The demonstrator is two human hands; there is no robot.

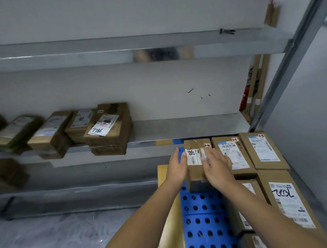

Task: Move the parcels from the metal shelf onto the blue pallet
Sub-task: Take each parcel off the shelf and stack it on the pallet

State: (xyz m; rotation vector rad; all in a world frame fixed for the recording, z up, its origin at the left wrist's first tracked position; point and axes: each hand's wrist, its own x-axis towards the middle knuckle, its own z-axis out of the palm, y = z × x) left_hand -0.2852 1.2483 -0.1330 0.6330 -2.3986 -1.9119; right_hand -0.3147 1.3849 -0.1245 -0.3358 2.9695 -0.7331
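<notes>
A brown parcel (pixel 197 164) with a white label stands at the far left end of the blue pallet (pixel 205 229). My left hand (pixel 176 168) presses flat against its left side with the thumb over the top edge. My right hand (pixel 217 168) lies on its top right side, fingers spread. Several other brown parcels (pixel 264 150) lie on the pallet to the right. On the metal shelf (pixel 179 130) to the left rest several more parcels; the nearest one (pixel 108 128) has "7786" written on its label.
A shelf post (pixel 284 73) rises at the right beside a grey wall. A yellowish board (pixel 171 222) lies along the pallet's left edge. Grey floor spreads at lower left. Flat cardboard and a red object lean in the back right corner (pixel 254 92).
</notes>
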